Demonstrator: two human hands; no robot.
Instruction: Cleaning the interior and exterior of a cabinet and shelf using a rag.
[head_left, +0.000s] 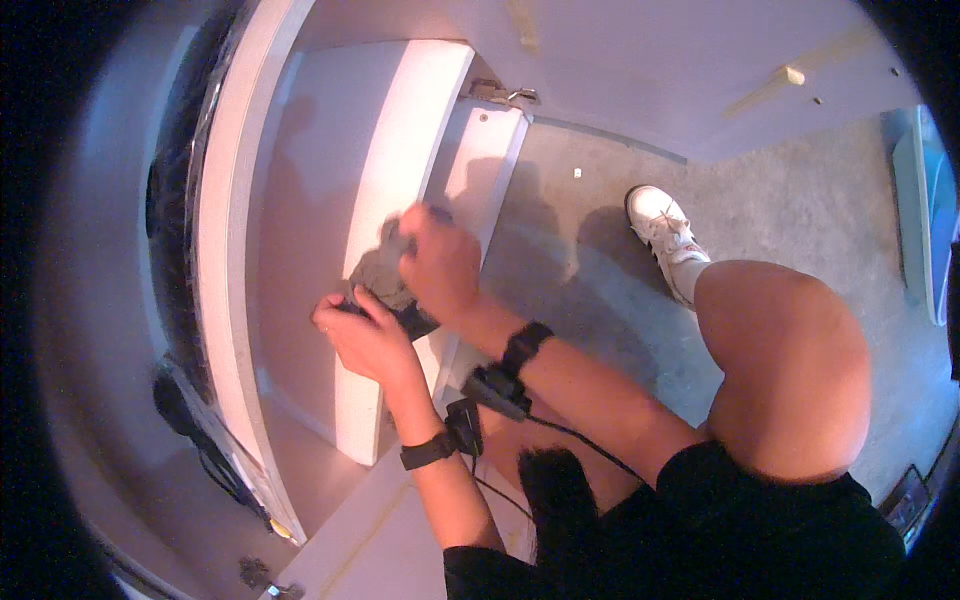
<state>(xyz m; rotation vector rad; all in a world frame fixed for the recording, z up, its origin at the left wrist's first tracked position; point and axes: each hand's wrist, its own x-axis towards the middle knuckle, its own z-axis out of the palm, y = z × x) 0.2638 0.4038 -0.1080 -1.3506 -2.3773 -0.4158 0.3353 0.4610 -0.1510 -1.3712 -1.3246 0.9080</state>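
Observation:
Both of my hands are on a crumpled grey-green cloth-like bundle (379, 274) with a darker part below it; blur keeps me from telling exactly what it is. My left hand (367, 337) cups the bundle from below, its thumb against the near side. Over the upper right side, my right hand (446, 262) is curled with its fingers bent onto the bundle, and it looks blurred. The hands are in front of the white edge of a cabinet shelf (386, 157). Black straps with small boxes and cables circle both wrists.
The cabinet's open door (637, 67) spans the top, near a metal hinge (495, 91); another white panel (360, 532) lies below. A white sneaker (660, 214) stands on the concrete floor (600, 300). My bent knee (787, 360) and a blue bin (919, 217) are at right.

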